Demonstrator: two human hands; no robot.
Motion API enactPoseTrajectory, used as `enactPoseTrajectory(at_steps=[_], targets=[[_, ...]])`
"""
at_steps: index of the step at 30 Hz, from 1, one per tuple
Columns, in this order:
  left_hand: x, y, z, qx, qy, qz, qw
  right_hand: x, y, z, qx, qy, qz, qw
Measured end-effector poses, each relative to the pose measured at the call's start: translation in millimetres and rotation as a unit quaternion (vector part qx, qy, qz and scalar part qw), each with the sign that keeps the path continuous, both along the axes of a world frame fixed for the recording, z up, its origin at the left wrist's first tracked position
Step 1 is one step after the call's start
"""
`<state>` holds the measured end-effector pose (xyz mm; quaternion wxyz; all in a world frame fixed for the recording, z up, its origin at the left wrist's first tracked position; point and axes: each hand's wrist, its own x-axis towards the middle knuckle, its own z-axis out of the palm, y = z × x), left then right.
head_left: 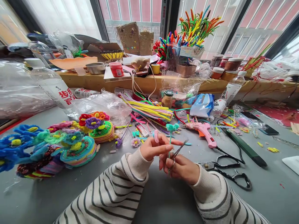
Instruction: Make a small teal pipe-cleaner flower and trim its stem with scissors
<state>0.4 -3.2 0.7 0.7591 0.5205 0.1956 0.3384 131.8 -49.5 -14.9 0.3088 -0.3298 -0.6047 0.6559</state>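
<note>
The right hand (185,168) hides part of the small scissors' (181,147) handles and blurs slightly; the lower stem of the turquoise pipe-cleaner flower (172,127) is hard to follow there. The left edge crops a blue pipe-cleaner flower (6,165), the right a white object (291,164). The jar lid's (168,93) print is illegibly small.

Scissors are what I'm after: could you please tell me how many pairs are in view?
2: small metal scissors in the right hand, and black-handled scissors on the grey table to that hand's right. Others may be hidden.
</note>
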Motion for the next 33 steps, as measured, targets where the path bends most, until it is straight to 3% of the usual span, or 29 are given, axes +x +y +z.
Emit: enactPoseTrajectory(at_steps=[4,7,10,13,15,21,25,33], targets=[[5.4,0.9,3.2,0.0,-0.002,-0.034,0.999,1.8,1.0,0.4,0.035,-0.021,0.057,0.998],[8.7,3.5,2.8,0.006,0.006,-0.045,0.999,3.1,2.4,1.1,0.024,-0.029,0.061,0.997],[9.2,9.1,1.1,0.016,-0.008,-0.002,1.0,4.7,4.2,2.2,0.02,-0.06,-0.012,0.998],[7.9,15.3,-0.4,-0.003,-0.031,0.018,0.999,6.7,5.6,3.2,0.07,-0.106,-0.134,0.983],[7.0,17.7,-1.0,-0.022,-0.028,0.024,0.999,7.5,6.0,3.8,0.097,-0.12,-0.176,0.972],[5.6,17.5,-0.7,-0.088,0.004,0.112,0.99,7.2,5.7,7.6,0.111,-0.08,-0.207,0.969],[6.7,17.1,-1.7,-0.109,0.004,0.13,0.985,9.1,5.9,9.2,0.1,-0.047,-0.24,0.964],[1.9,19.3,2.6,-0.125,-0.047,0.187,0.973,6.7,5.0,8.5,0.066,-0.015,-0.217,0.974]])
